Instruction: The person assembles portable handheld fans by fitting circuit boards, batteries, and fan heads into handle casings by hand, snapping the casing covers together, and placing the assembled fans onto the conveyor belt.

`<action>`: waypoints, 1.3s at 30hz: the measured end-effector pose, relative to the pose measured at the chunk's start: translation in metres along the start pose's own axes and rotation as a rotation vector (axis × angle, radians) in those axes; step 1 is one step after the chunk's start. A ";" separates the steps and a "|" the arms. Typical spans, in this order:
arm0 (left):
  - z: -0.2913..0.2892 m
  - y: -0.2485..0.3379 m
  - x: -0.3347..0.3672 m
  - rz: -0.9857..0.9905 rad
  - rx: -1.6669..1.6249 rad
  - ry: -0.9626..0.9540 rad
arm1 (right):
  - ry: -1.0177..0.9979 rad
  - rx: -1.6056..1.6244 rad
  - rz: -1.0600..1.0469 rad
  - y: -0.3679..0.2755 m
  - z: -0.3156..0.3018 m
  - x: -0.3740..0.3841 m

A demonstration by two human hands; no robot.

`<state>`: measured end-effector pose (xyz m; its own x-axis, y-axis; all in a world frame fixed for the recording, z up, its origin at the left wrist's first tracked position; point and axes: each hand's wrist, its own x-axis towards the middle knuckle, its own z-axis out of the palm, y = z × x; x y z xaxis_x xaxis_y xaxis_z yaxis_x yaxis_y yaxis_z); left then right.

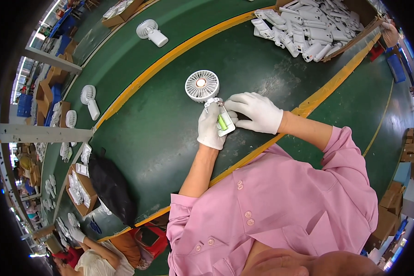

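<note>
A white handheld fan (pixel 202 86) lies over the green table with its round grille pointing away from me. Its handle is open at the back and shows a green battery cell (pixel 222 122) inside. My left hand (pixel 209 127), in a white glove, grips the handle from the left side. My right hand (pixel 255 112), also gloved, reaches in from the right with its fingertips bent together at the handle's right edge. Whatever those right fingertips pinch, if anything, is hidden behind them.
A carton (pixel 349 43) heaped with white handle parts stands at the far right. Assembled fans (pixel 152 32) lie on the green belt beyond the yellow edging (pixel 147 69). At left are a black bag (pixel 110 186) and a box of white parts (pixel 80 188). A co-worker (pixel 101 257) sits at lower left.
</note>
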<state>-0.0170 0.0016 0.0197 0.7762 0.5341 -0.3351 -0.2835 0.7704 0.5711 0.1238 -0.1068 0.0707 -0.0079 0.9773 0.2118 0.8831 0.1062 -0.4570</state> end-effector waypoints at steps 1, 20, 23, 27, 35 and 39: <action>-0.001 0.001 0.000 -0.014 0.055 -0.032 | 0.023 0.030 0.011 0.003 0.003 -0.001; -0.007 0.001 0.002 -0.048 -0.033 -0.100 | -0.015 -0.001 -0.239 0.024 0.006 0.017; -0.007 0.002 0.001 -0.057 0.015 -0.073 | -0.100 -0.056 -0.302 0.025 -0.001 0.024; -0.009 0.002 0.001 -0.056 -0.067 -0.093 | -0.093 -0.008 -0.270 0.025 -0.002 0.024; -0.011 0.004 0.002 -0.078 -0.122 -0.115 | 0.034 0.186 -0.156 0.029 0.017 0.017; -0.011 0.003 0.001 -0.079 -0.140 -0.106 | 0.021 0.213 -0.187 0.035 0.016 0.020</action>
<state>-0.0232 0.0087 0.0126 0.8520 0.4364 -0.2893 -0.2898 0.8532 0.4337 0.1467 -0.0802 0.0453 -0.1494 0.9334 0.3262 0.7487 0.3223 -0.5793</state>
